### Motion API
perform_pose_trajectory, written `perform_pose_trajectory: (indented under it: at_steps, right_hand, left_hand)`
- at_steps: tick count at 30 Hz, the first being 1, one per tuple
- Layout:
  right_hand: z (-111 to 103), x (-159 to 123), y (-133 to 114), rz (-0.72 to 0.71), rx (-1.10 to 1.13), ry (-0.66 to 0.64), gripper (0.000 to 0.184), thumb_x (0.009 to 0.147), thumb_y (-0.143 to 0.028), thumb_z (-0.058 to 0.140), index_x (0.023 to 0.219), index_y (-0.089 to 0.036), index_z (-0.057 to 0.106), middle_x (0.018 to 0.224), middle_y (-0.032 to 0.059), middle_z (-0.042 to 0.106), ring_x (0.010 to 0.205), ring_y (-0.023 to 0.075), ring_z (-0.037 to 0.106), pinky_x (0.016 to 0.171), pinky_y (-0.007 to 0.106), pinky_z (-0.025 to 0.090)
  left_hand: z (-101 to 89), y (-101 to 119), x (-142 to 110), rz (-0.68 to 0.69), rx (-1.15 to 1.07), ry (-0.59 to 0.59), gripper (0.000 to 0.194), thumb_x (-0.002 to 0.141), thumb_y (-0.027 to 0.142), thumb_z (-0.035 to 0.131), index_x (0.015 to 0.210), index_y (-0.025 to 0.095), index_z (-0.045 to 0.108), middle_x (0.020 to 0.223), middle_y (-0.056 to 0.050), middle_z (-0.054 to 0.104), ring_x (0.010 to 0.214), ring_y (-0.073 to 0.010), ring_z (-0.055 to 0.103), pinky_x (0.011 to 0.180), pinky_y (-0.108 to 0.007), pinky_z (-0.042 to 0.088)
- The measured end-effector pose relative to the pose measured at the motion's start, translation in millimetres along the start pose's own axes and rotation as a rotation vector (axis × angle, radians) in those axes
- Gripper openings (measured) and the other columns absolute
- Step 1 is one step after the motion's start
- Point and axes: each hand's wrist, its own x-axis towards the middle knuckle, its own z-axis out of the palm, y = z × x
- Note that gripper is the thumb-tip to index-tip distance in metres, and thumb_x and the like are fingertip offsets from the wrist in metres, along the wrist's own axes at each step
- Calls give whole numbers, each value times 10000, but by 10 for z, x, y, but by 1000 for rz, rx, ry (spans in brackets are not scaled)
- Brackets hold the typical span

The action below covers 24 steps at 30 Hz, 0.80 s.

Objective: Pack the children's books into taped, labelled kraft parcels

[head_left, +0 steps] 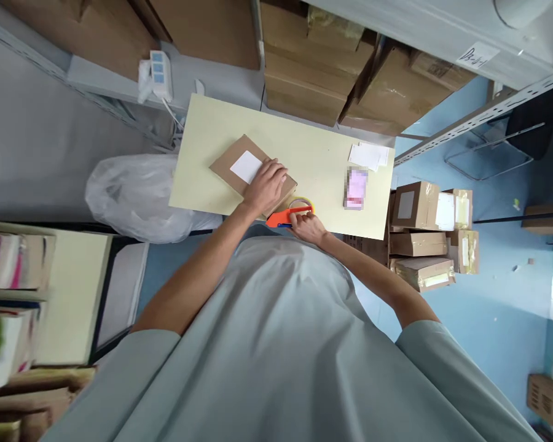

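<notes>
A closed brown cardboard box point(228, 164) with a white label point(246, 166) lies at an angle on the pale yellow tabletop point(203, 129). My left hand point(266, 184) reaches across its right half, fingers bent over the top toward the far edge; the thumb cannot be made out. By the box's near right corner, my right hand point(308, 226) is closed around an orange tape dispenser point(279, 218) with a yellowish tape roll point(309, 201). The dispenser's front end is at the box's near side; whether it touches is unclear.
On the table's right lie white papers point(368, 155) and a pink, blurred-out item point(356, 188). Large cartons point(308, 67) line the back under a metal shelf. Stacked boxes point(417, 244) stand to the right. A clear plastic bag point(133, 196) hangs left, near a power strip point(160, 75).
</notes>
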Motion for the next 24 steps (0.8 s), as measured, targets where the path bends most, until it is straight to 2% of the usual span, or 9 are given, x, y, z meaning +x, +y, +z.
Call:
perform_pose_trajectory:
  at_steps: [8,14,17,22,24]
  right_hand:
    - [-109,-3,-219,16,204,-15,490,1172,-331,244,1411,27,477,1069,279,757,993,333,753,852,420,474]
    - [-156,-36,-190,-6,324,-14,395,1110,-158,297,1408,20,486,1071,272,763,982,317,756,852,418,478]
    - [-167,-72,37,39,355,-29,427,1121,-199,317,1442,39,469,1100,302,761,1007,338,763,857,431,476]
    - [-168,-164,763,249,348,-48,555,1172,-405,273,1463,42,425,1113,322,767,995,358,768,870,432,457]
    - [-187,-156,1008,268,318,-33,598,1174,-463,263,1464,37,416,1118,317,770,1018,363,758,881,426,445]
  left_hand:
    - [-1,57,-65,-96,0,-103,423,1124,261,300,1351,172,646,1428,-161,659,1603,-279,410,1387,-549,249]
    - [5,23,-91,-134,20,-136,446,1142,315,280,1341,167,651,1444,-174,659,1596,-271,420,1390,-532,246]
    - [10,11,-96,-143,25,-146,461,1145,343,280,1344,161,653,1458,-183,654,1607,-275,405,1385,-533,248]
    - [1,-6,-88,-139,16,-140,482,1146,378,279,1320,156,670,1431,-199,666,1582,-288,445,1376,-543,256]
    - [-1,-9,-85,-133,13,-131,487,1146,391,284,1312,153,675,1416,-205,671,1574,-292,455,1374,-546,258]
